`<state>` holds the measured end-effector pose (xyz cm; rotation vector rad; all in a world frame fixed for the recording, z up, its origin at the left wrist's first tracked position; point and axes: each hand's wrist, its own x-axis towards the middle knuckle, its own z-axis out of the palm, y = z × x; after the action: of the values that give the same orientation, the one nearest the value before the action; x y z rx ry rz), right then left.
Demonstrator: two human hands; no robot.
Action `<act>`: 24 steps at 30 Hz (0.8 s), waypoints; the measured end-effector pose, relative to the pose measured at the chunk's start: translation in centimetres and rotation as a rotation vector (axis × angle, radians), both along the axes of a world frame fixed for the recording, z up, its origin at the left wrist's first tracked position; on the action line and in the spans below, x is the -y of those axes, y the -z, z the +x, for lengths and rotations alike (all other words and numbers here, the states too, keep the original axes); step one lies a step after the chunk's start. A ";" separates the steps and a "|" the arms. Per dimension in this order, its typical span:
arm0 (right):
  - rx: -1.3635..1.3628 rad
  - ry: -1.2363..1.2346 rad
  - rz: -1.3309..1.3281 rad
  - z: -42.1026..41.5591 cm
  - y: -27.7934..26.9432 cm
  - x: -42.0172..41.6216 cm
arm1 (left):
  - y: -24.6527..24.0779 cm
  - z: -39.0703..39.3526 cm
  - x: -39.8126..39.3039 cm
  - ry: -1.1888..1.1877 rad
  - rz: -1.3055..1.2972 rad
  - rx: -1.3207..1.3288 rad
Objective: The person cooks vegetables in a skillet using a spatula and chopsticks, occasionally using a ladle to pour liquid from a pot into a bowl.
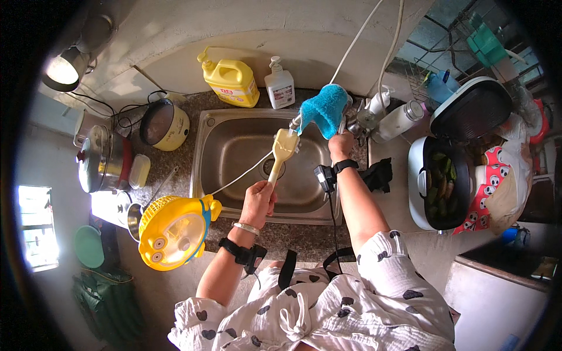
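Note:
My left hand [258, 202] grips the handle of a cream-coloured spatula [285, 145], its broad blade raised over the stainless steel sink [219, 175]. Water from the tap spout [295, 123] runs onto that blade. A turquoise fluffy cloth [326, 107] is draped over the tap and hides most of its body. Just below the cloth, my right hand [341, 145] is closed around a slender metal tap lever [342, 126].
Behind the sink stand a yellow detergent jug [232, 83] and a white pump bottle [281, 87]. At left are a cream electric pot [169, 127], a lidded steel pot [103, 158] and a yellow fan [175, 234]. A white-and-black cooker [417, 184] holding green vegetables sits right.

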<state>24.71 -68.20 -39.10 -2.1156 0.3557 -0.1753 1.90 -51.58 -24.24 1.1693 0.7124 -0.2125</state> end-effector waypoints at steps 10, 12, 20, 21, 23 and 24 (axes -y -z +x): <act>-0.114 -0.151 0.399 -7.1 -8.0 3.7 | -1.7 -2.0 1.0 0.058 0.033 -0.038; -0.072 -0.256 0.675 -10.0 -11.1 6.9 | -3.2 -2.7 1.9 0.089 0.043 -0.068; 0.027 -0.057 0.604 -18.1 -20.7 23.5 | -11.9 -1.0 9.7 0.379 -0.052 -0.101; 0.034 -0.010 0.623 -19.0 -21.2 25.6 | -13.0 -0.2 11.3 0.436 -0.016 -0.066; 0.086 0.074 0.591 -21.0 -21.6 29.5 | -14.7 1.4 14.8 0.540 0.041 -0.034; 0.099 0.131 0.606 -21.8 -21.5 31.2 | -15.4 2.3 16.4 0.617 0.010 0.080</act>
<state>2.87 -99.37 -17.57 -1.4819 0.4262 -0.2166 4.25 -68.01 -8.86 1.3747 0.2646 -0.6735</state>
